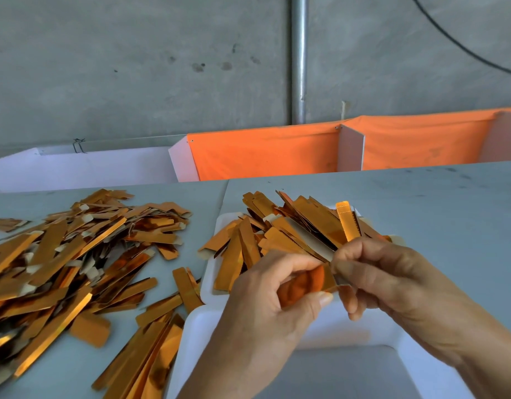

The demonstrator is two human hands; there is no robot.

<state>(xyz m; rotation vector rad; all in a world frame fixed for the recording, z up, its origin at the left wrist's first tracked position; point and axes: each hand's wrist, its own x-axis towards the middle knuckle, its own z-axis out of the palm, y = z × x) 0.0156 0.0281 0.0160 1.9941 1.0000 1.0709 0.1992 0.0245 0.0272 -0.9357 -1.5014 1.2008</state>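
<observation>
Both hands meet over a white tray point(208, 286) in the lower middle. My left hand point(266, 300) curls its thumb and fingers round the lower end of a shiny gold-orange card strip point(312, 279). My right hand point(386, 272) pinches the same strip from the right; its upper part point(347, 221) sticks up above my fingers, with a perforated edge. The part of the strip between the two hands is mostly hidden by fingers.
A heap of gold strips point(283, 234) lies in the tray's far half. A bigger loose pile of gold strips point(75, 260) covers the grey table point(438, 203) on the left. Behind stand white and orange-cloth dividers point(266, 152), a concrete wall and a metal pipe point(299, 59).
</observation>
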